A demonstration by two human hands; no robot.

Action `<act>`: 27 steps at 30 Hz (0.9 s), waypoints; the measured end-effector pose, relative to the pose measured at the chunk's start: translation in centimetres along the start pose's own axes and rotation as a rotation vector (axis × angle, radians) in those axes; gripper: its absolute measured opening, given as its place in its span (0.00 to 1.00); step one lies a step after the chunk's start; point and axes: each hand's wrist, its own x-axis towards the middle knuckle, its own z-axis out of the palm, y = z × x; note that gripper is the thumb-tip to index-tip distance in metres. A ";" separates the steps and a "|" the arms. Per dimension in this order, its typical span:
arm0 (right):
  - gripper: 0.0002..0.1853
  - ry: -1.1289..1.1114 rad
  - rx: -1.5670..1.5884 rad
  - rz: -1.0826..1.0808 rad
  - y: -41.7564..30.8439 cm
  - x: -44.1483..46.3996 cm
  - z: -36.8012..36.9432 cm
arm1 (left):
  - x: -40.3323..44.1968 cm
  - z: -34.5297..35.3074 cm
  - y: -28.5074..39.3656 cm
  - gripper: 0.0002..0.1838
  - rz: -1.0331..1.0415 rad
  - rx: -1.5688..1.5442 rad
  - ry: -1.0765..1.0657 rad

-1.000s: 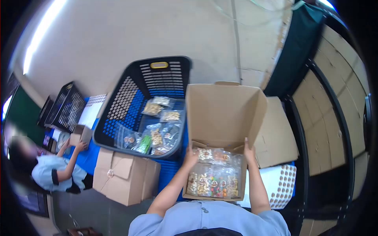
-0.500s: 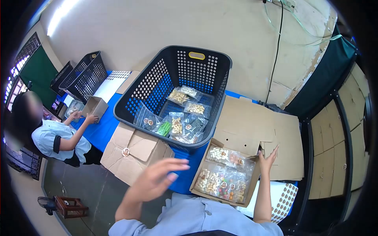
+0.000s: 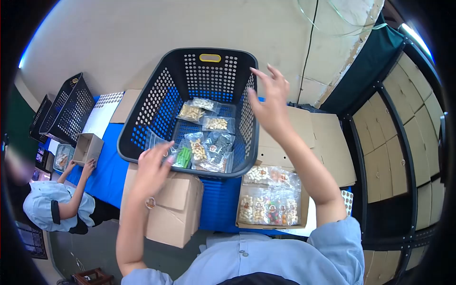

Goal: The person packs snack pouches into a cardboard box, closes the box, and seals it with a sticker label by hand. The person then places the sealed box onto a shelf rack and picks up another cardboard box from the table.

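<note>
A large dark perforated basket (image 3: 204,85) stands in front of me, holding several clear packets: a green one (image 3: 183,156), a pale-filled one (image 3: 218,124) and dark ones. My left hand (image 3: 154,166) is over its near-left rim, fingers stretched out and holding nothing; whether they touch the rim or a packet, I cannot tell. At the far right rim, my right hand (image 3: 273,99) hovers with fingers spread and nothing in them. Below it, close to my body, an open cardboard box (image 3: 304,209) contains several packets of pale and coloured pieces (image 3: 256,206).
Closed cardboard boxes (image 3: 175,209) sit left of centre, under my left forearm. Flattened cardboard (image 3: 327,147) lies on the right. At the left, a co-worker (image 3: 57,199) handles a small box (image 3: 88,149) beside another basket (image 3: 71,109). Shelves of boxes (image 3: 380,142) line the right.
My right hand has left the open box's side and moved up to the basket's right rim. My left hand has moved left and up to the near rim. The camera view has shifted.
</note>
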 end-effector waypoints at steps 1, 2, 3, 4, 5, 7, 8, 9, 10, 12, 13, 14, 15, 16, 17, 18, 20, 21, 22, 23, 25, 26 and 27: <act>0.26 0.022 0.045 -0.044 -2.2 1.1 1.3 | -0.4 1.2 -0.1 0.19 0.048 0.223 0.079; 0.26 0.060 0.052 -0.154 -3.4 2.0 3.3 | -0.4 1.2 0.6 0.18 0.036 0.183 0.089; 0.26 0.057 0.037 -0.287 -4.7 2.8 4.6 | -0.4 1.0 1.1 0.17 0.023 0.135 0.088; 0.25 0.032 0.050 -0.390 -5.6 3.2 6.5 | -0.6 0.9 1.0 0.17 0.025 0.114 0.057; 0.22 -0.015 0.067 -0.484 -6.4 3.3 8.5 | -0.5 0.8 0.8 0.15 0.035 0.114 0.046; 0.18 -0.119 -0.028 -0.648 -7.7 2.7 12.3 | -0.1 1.0 0.2 0.15 0.069 0.112 0.045; 0.13 -0.195 0.024 -0.760 -7.8 2.5 14.2 | -0.2 1.1 0.2 0.14 0.069 0.129 0.057; 0.09 -0.309 -0.136 -0.881 -7.9 1.6 16.5 | -0.1 1.2 0.2 0.14 0.061 0.146 0.077; 0.08 -0.460 -0.182 -1.018 -7.8 0.9 18.5 | -0.1 1.1 0.2 0.13 0.049 0.153 0.065; 0.07 -0.755 -0.245 -1.114 -6.8 -1.8 23.4 | -0.2 0.9 0.3 0.13 0.041 0.155 0.054; 0.06 -0.949 -0.315 -1.029 -6.4 -3.2 25.6 | -0.2 0.9 0.1 0.13 0.031 0.153 0.045; 0.06 -1.139 -0.310 -0.864 -6.0 -4.4 27.1 | -0.3 1.1 -0.1 0.12 0.036 0.120 0.075; 0.08 -1.330 -0.381 -0.897 -5.7 -4.8 28.3 | -0.4 1.4 -0.4 0.12 0.033 0.140 0.122; 0.09 -1.406 -0.424 -0.883 -5.5 -5.5 28.8 | -0.5 1.5 -0.3 0.11 -0.003 0.161 0.101; 0.12 -1.481 -0.514 -0.954 -4.2 -7.0 30.9 | -0.5 1.5 -0.2 0.11 -0.034 0.180 0.078; 0.20 -1.799 -0.797 -0.800 -4.0 -8.6 34.2 | -0.5 1.5 -0.2 0.11 -0.037 0.198 0.087; 0.19 -1.703 -0.701 -0.832 -0.7 -12.8 37.1 | -0.2 1.6 -0.3 0.10 -0.011 0.185 0.116; 0.18 -1.507 -0.544 -0.868 1.7 -15.8 38.0 | -0.1 1.6 -0.3 0.10 -0.004 0.200 0.118; 0.17 -1.306 -0.397 -0.884 4.1 -18.4 39.0 | -0.1 1.4 -0.3 0.11 -0.001 0.192 0.104; 0.37 -1.506 -0.519 -1.106 1.6 -15.3 35.8 | -0.2 1.4 -0.3 0.11 -0.001 0.182 0.088; 0.38 -1.351 -0.299 -1.105 2.6 -16.6 36.9 | -0.1 1.5 -0.6 0.11 0.015 0.176 0.093; 0.38 -1.346 -0.299 -1.103 3.0 -16.5 37.3 | 0.0 1.5 -0.6 0.11 0.012 0.182 0.085; 0.36 -1.437 -0.301 -1.073 2.7 -15.1 36.0 | 0.1 1.6 -0.3 0.11 0.010 0.186 0.079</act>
